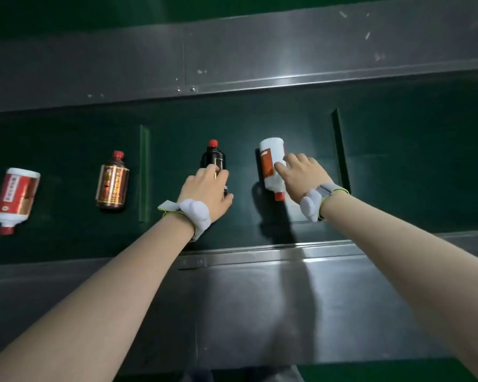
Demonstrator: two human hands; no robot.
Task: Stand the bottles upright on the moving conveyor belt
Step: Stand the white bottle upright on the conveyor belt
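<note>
Dark green belt (398,166) runs across your view between two grey metal rails (260,59), and four bottles lie flat on it. Both your arms reach straight out over the near rail, palms down, each wrist wrapped in a pale band.

Your left hand (204,188) rests on the lower body of the black bottle (214,157), fingers curled over it and thumb against its base; its red cap points away from you. The fingers cover the glass, but you cannot tell whether they have truly clamped it.

Your right hand (304,172) lies with spread fingers against the side of the white bottle (271,164), whose red cap points toward you; the hand looks apart, touching rather than gripping.

Further left, past a raised green cleat (144,172), lie a brown bottle (112,183) and, well apart, a white and red bottle (15,198).
</note>
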